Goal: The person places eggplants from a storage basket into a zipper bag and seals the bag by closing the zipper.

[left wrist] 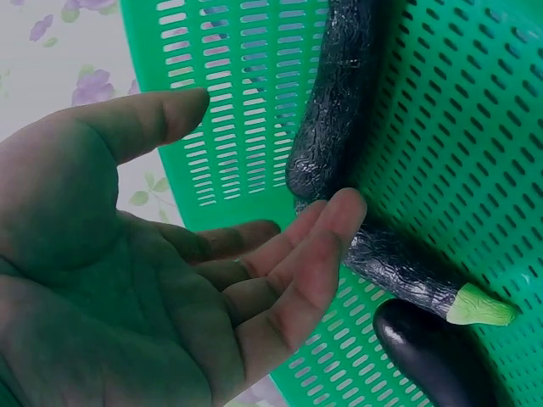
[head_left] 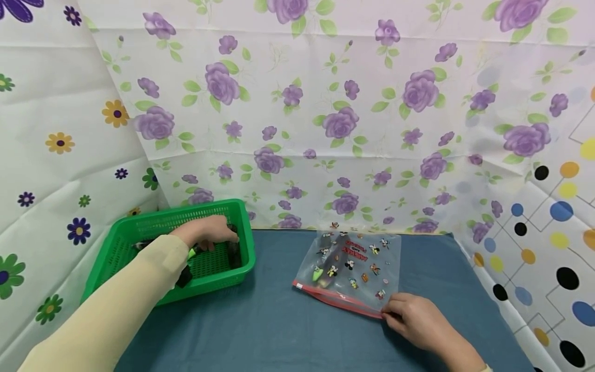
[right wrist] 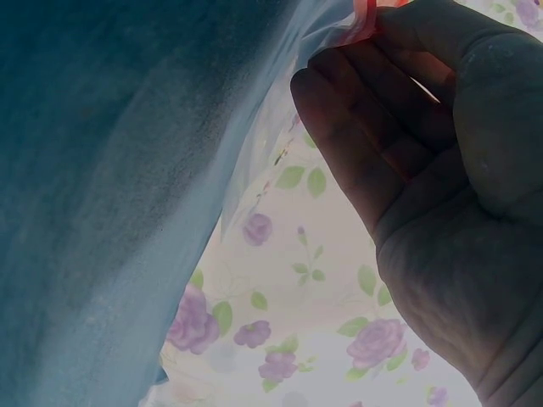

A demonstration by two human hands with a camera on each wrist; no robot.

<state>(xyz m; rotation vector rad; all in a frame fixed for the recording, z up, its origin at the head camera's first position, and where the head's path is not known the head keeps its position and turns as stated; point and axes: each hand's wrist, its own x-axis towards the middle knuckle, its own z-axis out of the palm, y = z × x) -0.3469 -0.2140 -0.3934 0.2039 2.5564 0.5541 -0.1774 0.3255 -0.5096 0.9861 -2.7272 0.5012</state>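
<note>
My left hand [head_left: 206, 231] reaches into the green basket [head_left: 246, 235], its fingers loosely bent and thumb held apart. Close to its fingertips lie dark eggplants: a wrinkled one [left wrist: 331, 110] along the basket wall, another [left wrist: 403, 267] with a light green stem end, and a smooth glossy one [left wrist: 433, 356]. Nothing appears gripped in that hand. My right hand [head_left: 418, 318] pinches one corner of the red zip edge on a clear printed bag [head_left: 367, 274], which lies flat on the table. Through the plastic shows a dark long shape with a light green end [head_left: 317, 274].
Blue cloth [head_left: 274, 320] covers the table. A floral sheet [head_left: 297, 129] hangs behind it, with patterned sheets at the left and right sides. The basket's raised rim stands around the left hand.
</note>
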